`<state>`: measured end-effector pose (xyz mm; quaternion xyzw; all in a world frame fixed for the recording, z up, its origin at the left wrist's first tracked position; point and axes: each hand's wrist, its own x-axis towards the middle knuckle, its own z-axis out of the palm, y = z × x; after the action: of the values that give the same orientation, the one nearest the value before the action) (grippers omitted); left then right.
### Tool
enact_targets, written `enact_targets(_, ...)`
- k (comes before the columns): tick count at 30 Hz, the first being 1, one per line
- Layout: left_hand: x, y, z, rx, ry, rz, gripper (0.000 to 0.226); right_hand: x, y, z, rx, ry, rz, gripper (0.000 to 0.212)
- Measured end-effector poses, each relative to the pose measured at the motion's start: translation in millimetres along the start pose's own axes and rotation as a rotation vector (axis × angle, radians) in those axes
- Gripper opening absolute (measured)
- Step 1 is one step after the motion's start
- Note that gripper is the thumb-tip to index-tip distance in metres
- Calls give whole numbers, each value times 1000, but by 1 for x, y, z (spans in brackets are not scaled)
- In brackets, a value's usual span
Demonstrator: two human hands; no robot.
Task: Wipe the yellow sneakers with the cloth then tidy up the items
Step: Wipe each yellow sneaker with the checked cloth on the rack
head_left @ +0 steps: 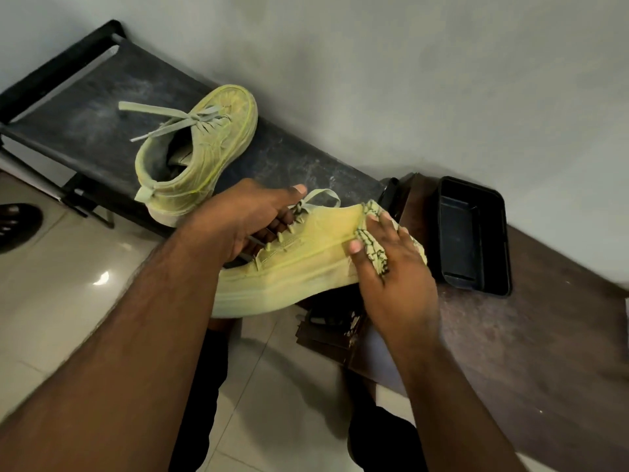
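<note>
**Sneaker held mid-frame, cloth pressed to its toe**

Sneaker in hand (299, 257) lay across the centre of the frame, held clear of the floor, sole toward the lower edge and toe toward the right. Upper appeared yellow-green, sole band paler.

Left hand (245, 223) gripped it at the laced throat: fingers curled into the opening among the laces, thumb extended along the top edge. One lace loop stood out above the thumb.

Right hand (391, 267) lay over the toe end. Its fingers were spread and nearly straight, pressing a patterned cloth (374, 250) against the toe; the thumb rested on the side of the shoe just above the sole band. Cloth was pale yellow-green with dark markings, bunched under and between the fingers. Whether any finger hooked round the cloth could not be told.

Second sneaker (197, 148) sat in the upper left of the frame on a dark bench (85, 107), toe toward the wall, heel toward the camera, laces undone and trailing left. It was apart from both hands.

Black rectangular tray (473, 233) rested at right of centre on a brown wooden surface (544, 335), just beyond the right hand, close to the grey wall (408, 80).

Pale tiled floor (68, 284) filled the lower left. Both forearms entered from the bottom edge.
</note>
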<state>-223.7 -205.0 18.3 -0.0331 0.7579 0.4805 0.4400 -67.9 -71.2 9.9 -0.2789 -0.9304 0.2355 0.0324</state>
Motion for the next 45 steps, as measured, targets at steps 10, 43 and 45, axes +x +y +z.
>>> enact_targets(10,2,-4,-6,16,-68,66,19,-7,-34,8,51,74,111,64)
enact_targets(43,-5,-1,-8,-12,-263,86,42,-18,-41,30,418,200,-1,68)
enact_targets(45,-4,-1,-8,-3,-264,94,33,-23,-44,32,442,179,-49,68)
